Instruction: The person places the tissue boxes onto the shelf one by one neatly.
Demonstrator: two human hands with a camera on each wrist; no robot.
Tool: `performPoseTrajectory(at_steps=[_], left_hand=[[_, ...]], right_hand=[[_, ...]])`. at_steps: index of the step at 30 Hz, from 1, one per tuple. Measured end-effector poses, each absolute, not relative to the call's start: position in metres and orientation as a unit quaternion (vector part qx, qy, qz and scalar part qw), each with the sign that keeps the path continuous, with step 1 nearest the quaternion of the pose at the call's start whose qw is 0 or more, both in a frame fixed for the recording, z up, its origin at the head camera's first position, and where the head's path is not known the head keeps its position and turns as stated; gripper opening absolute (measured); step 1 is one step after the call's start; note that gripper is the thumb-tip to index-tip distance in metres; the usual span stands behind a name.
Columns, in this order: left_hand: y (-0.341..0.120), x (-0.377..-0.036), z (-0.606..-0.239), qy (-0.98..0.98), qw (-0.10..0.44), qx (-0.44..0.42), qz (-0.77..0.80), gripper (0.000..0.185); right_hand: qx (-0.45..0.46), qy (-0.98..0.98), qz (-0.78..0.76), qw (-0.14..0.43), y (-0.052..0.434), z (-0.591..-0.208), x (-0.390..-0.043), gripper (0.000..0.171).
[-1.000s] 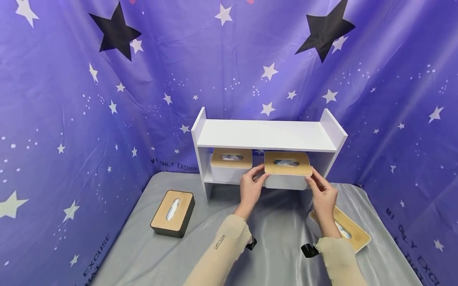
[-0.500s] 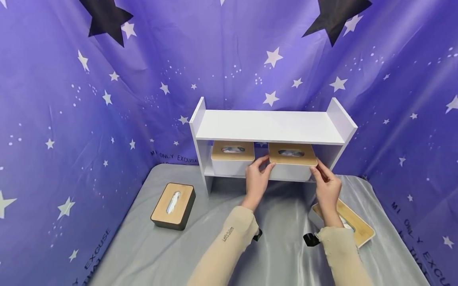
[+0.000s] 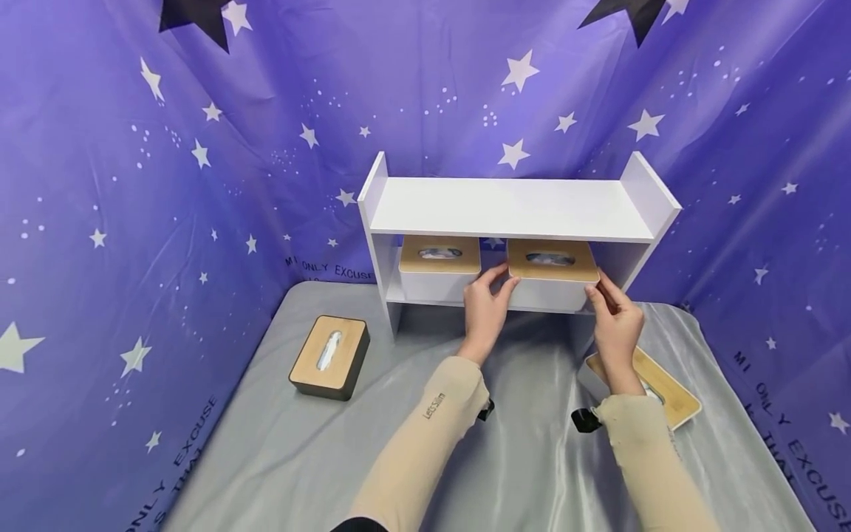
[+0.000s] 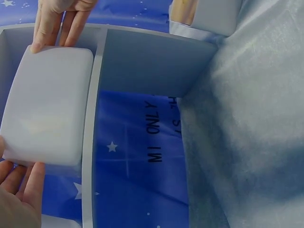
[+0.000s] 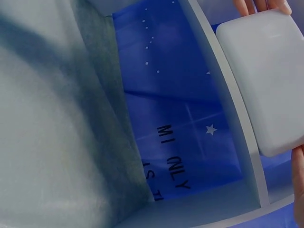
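1. Purple star-printed cloth backs the scene on three sides; a grey satin sheet covers the table [image 3: 532,458], on which a white two-tier wooden shelf [image 3: 512,210] stands.

2. Item in hand: a white tissue box with a bamboo lid [image 3: 552,277]. It now sits on the lower tier, right of centre, with most of its body under the top board. A second ago it was held out in front of the shelf, clear of the tier; half a second ago it was partly in.

3. Left hand [image 3: 487,310]: thumb and fingers curled on the box's left end. Right hand [image 3: 614,321]: fingers pinching the right end. Both wrist views confirm fingertips on the white casing. Neither grip has been let go across the three moments.

4. Judgement: the box appears seated, or nearly so, on the tier; placement looks all but complete, with only release outstanding.

5. Also present: a matching white bamboo-lidded box [image 3: 439,267] on the lower tier's left half, just beside the held one, position unchanged; a black tissue box with a bamboo lid [image 3: 330,357] on the table, left; another white bamboo-lidded box [image 3: 671,395] on the table, right, partly hidden by the right forearm.
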State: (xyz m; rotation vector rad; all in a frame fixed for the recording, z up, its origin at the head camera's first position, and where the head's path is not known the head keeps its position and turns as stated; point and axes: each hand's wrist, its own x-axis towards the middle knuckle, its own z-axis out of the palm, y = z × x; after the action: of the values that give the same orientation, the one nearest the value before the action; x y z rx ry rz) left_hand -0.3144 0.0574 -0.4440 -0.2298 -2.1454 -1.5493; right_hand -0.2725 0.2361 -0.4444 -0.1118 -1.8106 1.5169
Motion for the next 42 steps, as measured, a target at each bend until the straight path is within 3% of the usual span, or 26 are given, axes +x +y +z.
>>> performPoseTrajectory(at_steps=[13,28,42], left_hand=[[0.062,-0.315,-0.437,-0.819,0.221,-0.086,-0.522,0.033],[0.053,-0.301,-0.444,-0.819,0.123,-0.146,-0.541,0.056],[0.032,-0.295,-0.458,-0.788,0.117,-0.139,-0.588,0.049]], right_hand=[[-0.050,-0.730,0.567,0.378,0.241,-0.439,-0.269,0.035],[-0.048,-0.735,0.579,0.351,0.244,-0.442,-0.262,0.037],[-0.030,-0.733,0.588,0.341,0.234,-0.445,-0.250,0.035]])
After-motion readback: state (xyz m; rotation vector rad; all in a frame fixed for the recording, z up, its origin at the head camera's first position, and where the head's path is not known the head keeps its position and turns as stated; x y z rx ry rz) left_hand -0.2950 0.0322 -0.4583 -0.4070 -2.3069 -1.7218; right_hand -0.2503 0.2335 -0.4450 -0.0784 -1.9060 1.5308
